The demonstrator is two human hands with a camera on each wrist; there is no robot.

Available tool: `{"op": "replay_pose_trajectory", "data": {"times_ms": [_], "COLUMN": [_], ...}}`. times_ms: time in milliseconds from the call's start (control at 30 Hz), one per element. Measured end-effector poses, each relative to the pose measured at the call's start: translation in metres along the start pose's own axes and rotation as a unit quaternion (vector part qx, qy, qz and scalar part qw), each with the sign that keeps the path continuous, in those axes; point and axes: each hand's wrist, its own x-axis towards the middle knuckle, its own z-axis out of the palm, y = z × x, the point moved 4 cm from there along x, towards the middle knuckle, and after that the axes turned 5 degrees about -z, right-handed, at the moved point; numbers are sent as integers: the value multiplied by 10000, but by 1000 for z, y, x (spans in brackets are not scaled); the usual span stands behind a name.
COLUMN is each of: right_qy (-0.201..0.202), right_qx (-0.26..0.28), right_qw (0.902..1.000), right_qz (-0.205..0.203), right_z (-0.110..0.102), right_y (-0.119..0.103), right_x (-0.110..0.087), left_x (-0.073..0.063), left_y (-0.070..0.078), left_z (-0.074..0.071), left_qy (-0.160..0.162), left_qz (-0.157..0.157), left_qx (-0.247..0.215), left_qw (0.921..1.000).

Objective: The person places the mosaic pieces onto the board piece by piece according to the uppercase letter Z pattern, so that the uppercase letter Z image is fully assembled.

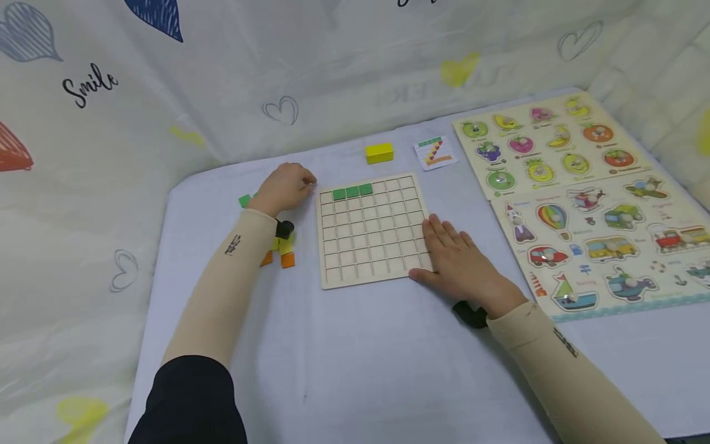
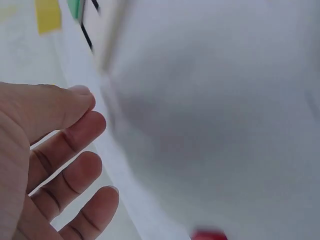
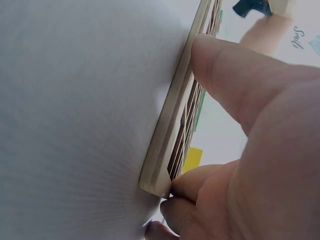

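A wooden grid board (image 1: 368, 271) lies on the white table, with three green square tiles (image 1: 352, 192) side by side in its far row. My left hand (image 1: 285, 188) hovers off the board's far left corner, its fingers loosely bent. In the left wrist view its thumb (image 2: 75, 102) is close to the index finger, and no object shows between them. Green (image 1: 244, 200), yellow (image 1: 285, 246) and orange tiles (image 1: 288, 260) lie under and beside the left wrist, partly hidden. My right hand (image 1: 463, 262) rests along the board's right edge, fingers extended and thumb at the near corner.
Behind the board are a yellow block (image 1: 379, 153) and a small pattern card (image 1: 436, 153). Two picture puzzle boards, one with fruit (image 1: 532, 129) and one with vehicles (image 1: 566, 231), lie on the right. A printed cloth (image 1: 333, 61) hangs behind the table.
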Motion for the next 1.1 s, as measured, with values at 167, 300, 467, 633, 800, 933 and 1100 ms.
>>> {"op": "replay_pose_trajectory", "data": {"times_ms": [167, 300, 467, 633, 800, 933, 1100], "right_qy": [20, 39, 44, 59, 80, 94, 127], "right_qx": [-37, -40, -43, -34, -31, -12, 6], "right_qw": [10000, 10000, 10000, 9999, 9999, 9999, 9999], "right_qz": [-30, -54, -48, -73, -89, -83, -102], "right_z": [-1, 0, 0, -1, -1, -1, 0], "right_y": [0, 1, 1, 0, 0, 1, 1], "right_x": [-1, -1, -1, -1, -2, -2, -2], "left_x": [-13, -22, -32, -38, -38, -34, -32], "left_y": [-48, -79, -101, -110, -108, -105, -100], "left_z": [-7, -12, -14, -14, -12, -10, -12], "left_qy": [65, 72, -2, -42, -51, 17, 140], "left_qz": [-752, -1278, -1527, -1548, -1527, -1490, -1484], "left_qx": [-1, -8, -127, -320, -382, -329, -396], "left_qw": [9971, 9918, 9882, 9874, 9875, 9883, 9880]}}
